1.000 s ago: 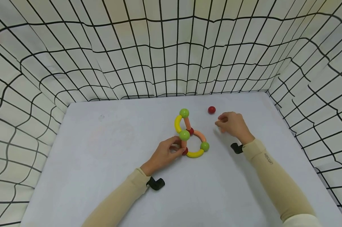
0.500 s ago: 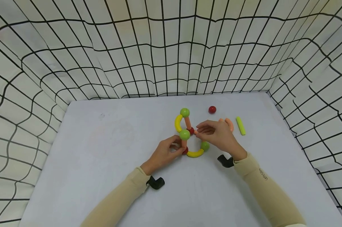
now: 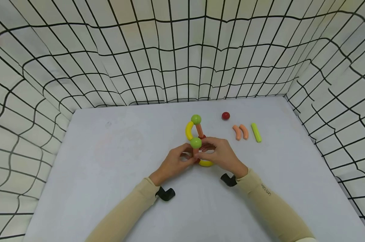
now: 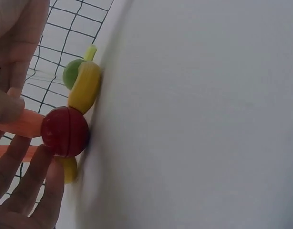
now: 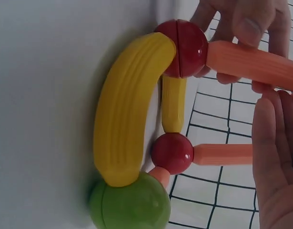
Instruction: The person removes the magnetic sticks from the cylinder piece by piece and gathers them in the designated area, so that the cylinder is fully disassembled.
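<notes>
Magnetic rods and balls form a joined structure, with a yellow curved rod (image 3: 206, 163) lying low on the table. An upright orange rod (image 5: 241, 62) rises from a red ball (image 4: 65, 132) and bears a green ball (image 3: 196, 143). My left hand (image 3: 174, 163) holds this rod close to the red ball. From the other side my right hand (image 3: 223, 153) pinches the same rod with thumb and fingertips. Behind stand a second orange rod (image 3: 199, 130), a further green ball (image 3: 196, 119) and a yellow curved rod (image 3: 189, 131). My right hand hides part of the base in the head view.
Loose on the table's right side lie a red ball (image 3: 226, 116), two curved orange rods (image 3: 241, 132) and a yellow-green rod (image 3: 256, 132). The white table (image 3: 115, 144) is bordered by black netting (image 3: 176, 50) at the back and sides.
My right hand has moved left from the loose orange rods to the structure and now pinches the upright orange rod. The left hand has stayed at that rod.
</notes>
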A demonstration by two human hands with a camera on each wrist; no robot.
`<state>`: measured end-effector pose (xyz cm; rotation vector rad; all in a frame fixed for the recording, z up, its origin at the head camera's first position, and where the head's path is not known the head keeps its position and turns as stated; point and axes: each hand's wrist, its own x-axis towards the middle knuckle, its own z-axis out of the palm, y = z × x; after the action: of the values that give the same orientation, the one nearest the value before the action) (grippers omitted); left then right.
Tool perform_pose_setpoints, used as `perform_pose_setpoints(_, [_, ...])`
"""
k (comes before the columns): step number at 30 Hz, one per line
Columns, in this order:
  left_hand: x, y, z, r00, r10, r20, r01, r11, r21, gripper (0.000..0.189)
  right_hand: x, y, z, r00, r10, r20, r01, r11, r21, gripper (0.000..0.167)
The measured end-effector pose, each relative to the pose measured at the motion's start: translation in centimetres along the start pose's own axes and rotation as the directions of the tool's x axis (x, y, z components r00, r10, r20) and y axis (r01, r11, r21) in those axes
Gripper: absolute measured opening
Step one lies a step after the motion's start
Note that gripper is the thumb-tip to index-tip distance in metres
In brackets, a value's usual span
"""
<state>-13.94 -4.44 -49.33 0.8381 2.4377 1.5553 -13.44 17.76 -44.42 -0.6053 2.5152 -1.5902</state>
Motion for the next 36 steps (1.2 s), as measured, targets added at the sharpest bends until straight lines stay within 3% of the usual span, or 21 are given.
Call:
perform_pose_setpoints(2, [0.0,0.0,-0.3,1.000,0.007,0.009,-0.007,1.000,0.012,0.031,0.0,-0.1,0.1,1.000,-0.020,-0.006,0.020,1.000,-0.025,0.034])
perform_pose_setpoints(5, [0.1,0.1,-1.0,0.999,-0.029,0.013,0.029,0.999,0.012,0.036,0.1,-0.3,0.1,0.999,-0.040,-0.013,0.040,0.998,-0.040,0.030])
perform_pose_setpoints(9, [0.6,0.6,-2.1,0.988,-0.150,-0.036,0.146,0.985,-0.090,0.032,0.2,-0.3,0.1,0.999,-0.041,-0.020,0.039,0.998,-0.054,0.029])
perform_pose_setpoints(11, [1.0,1.0,-2.6,0.977,-0.203,-0.067,0.187,0.964,-0.189,0.028,0.1,-0.4,0.0,0.999,-0.037,-0.020,0.035,0.997,-0.066,0.029])
perform_pose_setpoints(14, [1.6,1.8,-3.1,0.962,-0.260,-0.086,0.215,0.911,-0.352,0.032,0.1,-0.6,0.0,1.000,-0.026,-0.015,0.025,0.997,-0.075,0.029])
perform_pose_setpoints(19, [2.1,2.9,-3.4,0.936,-0.341,-0.081,0.262,0.835,-0.484,0.038,0.1,-0.7,0.1,1.000,-0.029,-0.006,0.028,0.997,-0.076,0.028])
perform_pose_setpoints(27, [2.8,3.9,-3.7,0.922,-0.377,-0.090,0.259,0.771,-0.582,0.044,0.2,-0.7,0.3,0.998,-0.065,-0.007,0.064,0.994,-0.093,0.027])
perform_pose_setpoints(36, [3.1,4.4,-4.1,0.925,-0.371,-0.086,0.254,0.769,-0.586,0.042,0.3,-0.3,0.6,0.996,-0.085,-0.011,0.083,0.992,-0.097,0.026])
